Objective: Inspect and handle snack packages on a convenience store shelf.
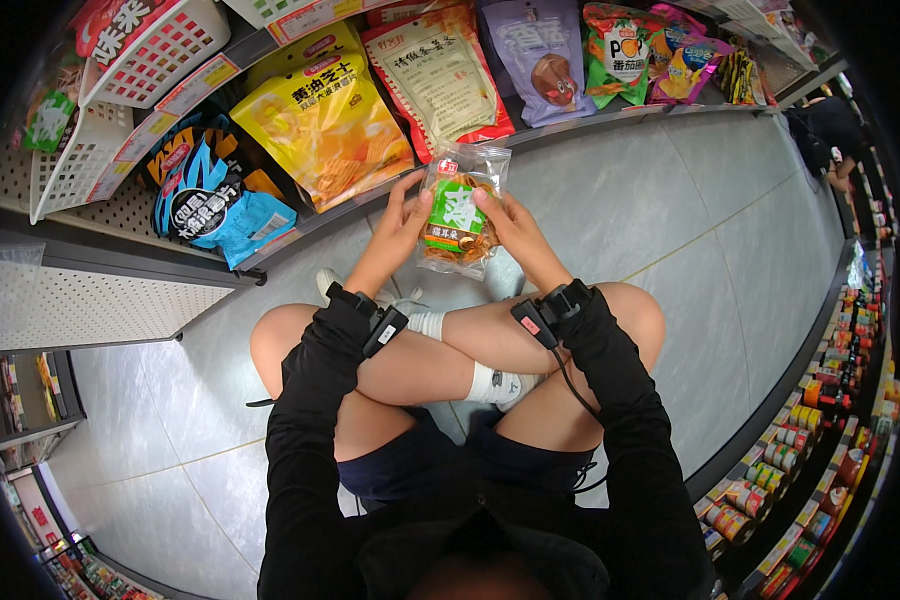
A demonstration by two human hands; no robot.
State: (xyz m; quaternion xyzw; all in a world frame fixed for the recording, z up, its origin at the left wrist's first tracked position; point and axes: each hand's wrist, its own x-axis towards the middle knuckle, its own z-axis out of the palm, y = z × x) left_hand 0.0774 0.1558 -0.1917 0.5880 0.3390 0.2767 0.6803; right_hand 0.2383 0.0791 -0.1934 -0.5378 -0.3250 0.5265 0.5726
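Observation:
A small clear snack packet (461,217) with a green and brown printed label is held up in front of my crossed legs. Brown crisps show through its transparent film. My left hand (400,229) grips the packet's left edge, thumb on the front. On the right edge, my right hand (515,234) holds it the same way. Just beyond the packet, on the low shelf, lie a yellow bag of chips (334,120) and a red and cream snack bag (442,79).
The low shelf (570,124) also carries a blue and black chip bag (217,199), a purple bag (540,64) and a green and red bag (619,56). White plastic baskets (161,56) stand at upper left. Cans (750,499) line shelves on the right. Another person (829,135) is at far right.

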